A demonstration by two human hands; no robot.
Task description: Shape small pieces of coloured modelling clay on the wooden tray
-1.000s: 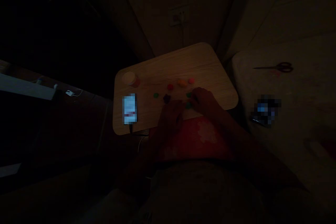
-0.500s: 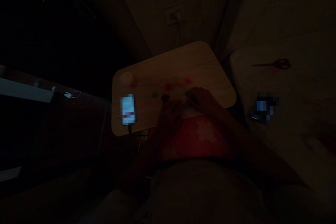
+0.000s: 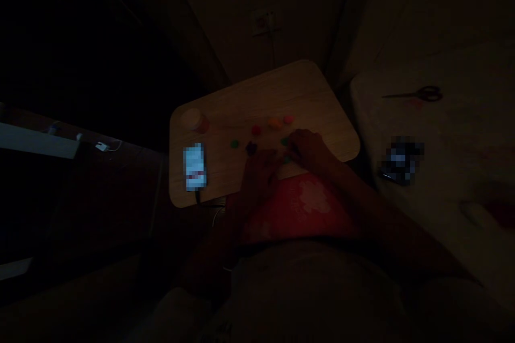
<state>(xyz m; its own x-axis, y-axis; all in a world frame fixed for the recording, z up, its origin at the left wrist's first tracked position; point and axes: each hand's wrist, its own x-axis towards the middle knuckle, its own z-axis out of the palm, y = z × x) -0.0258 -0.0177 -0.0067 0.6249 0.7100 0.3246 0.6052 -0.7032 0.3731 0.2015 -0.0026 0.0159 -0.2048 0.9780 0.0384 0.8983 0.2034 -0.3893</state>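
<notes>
The scene is very dark. My left hand (image 3: 260,167) rests low over the near edge of the wooden table, its fingers loosely stretched toward the right. Just beyond it lies a dark purple lump (image 3: 251,148). My right hand (image 3: 309,144) has its fingers curled in, with a green lump (image 3: 285,141) at the fingertips. Between the two hands shows another green piece (image 3: 287,159). Farther back sit a red lump (image 3: 256,130), an orange lump (image 3: 274,123) and a pink lump (image 3: 288,119). A separate green lump (image 3: 234,143) lies to the left.
On the table (image 3: 241,96) stand a lidded tub (image 3: 195,120) and a lit phone (image 3: 195,166) with a cable, both at left. Scissors (image 3: 428,94) and a blurred-out device (image 3: 401,161) lie on the surface at right. A red patterned cloth (image 3: 293,206) covers my lap.
The view has shifted slightly, so everything sits a little farther left and up. Both hands stay near the same pieces, with only slight finger movement.
</notes>
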